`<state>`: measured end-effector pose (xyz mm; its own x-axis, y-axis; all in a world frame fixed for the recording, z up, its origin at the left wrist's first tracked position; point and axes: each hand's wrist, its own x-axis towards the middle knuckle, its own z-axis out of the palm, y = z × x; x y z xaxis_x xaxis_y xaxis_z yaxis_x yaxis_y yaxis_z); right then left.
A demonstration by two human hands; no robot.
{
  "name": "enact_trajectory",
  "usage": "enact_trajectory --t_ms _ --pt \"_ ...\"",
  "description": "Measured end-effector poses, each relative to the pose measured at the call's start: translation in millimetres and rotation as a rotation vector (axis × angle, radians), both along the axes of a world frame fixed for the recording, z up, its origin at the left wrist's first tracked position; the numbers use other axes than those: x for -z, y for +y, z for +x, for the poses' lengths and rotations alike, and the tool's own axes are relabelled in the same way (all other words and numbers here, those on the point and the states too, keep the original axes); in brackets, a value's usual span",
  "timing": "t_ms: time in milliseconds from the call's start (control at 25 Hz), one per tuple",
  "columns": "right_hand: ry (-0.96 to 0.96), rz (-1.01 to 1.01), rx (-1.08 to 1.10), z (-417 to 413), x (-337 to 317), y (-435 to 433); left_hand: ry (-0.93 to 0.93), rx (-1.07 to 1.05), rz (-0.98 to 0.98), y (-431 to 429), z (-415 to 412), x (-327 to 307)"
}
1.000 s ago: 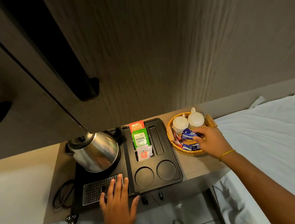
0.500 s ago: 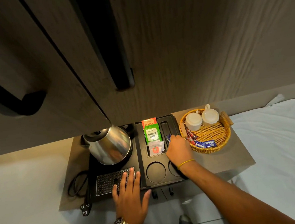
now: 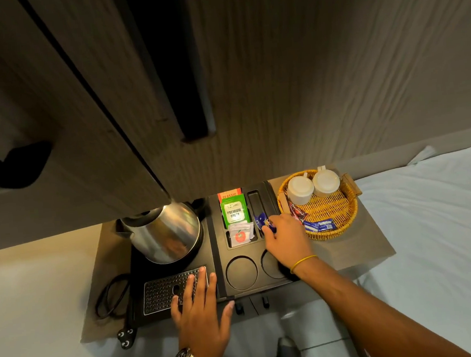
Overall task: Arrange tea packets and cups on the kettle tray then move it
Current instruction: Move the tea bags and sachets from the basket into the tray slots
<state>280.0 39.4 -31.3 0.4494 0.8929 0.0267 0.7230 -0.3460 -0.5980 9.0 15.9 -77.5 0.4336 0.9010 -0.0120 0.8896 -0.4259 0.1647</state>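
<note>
Brown counter (image 3: 369, 241) carries one black kettle tray (image 3: 221, 264) with one steel kettle (image 3: 165, 234), three upright tea packets (image 3: 233, 212) and two round cup wells, left hand (image 3: 201, 316) flat and spread at its 6 o'clock edge, right hand (image 3: 286, 242) pinching one blue packet (image 3: 263, 221) over the slot, while at 3 o'clock one wicker basket (image 3: 344, 220) holds two upturned white cups (image 3: 300, 190).
</note>
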Motion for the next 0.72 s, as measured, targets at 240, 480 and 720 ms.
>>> enact_trajectory --t_ms 240,480,720 --pt "-0.061 0.11 0.165 69 -7 -28 -0.019 -0.009 0.001 0 1 2" --pt "-0.093 -0.183 0.119 77 5 -6 0.006 0.006 0.012 0 0 0" --pt "0.006 -0.209 0.171 76 5 9 0.007 0.004 0.005 0 2 -1"
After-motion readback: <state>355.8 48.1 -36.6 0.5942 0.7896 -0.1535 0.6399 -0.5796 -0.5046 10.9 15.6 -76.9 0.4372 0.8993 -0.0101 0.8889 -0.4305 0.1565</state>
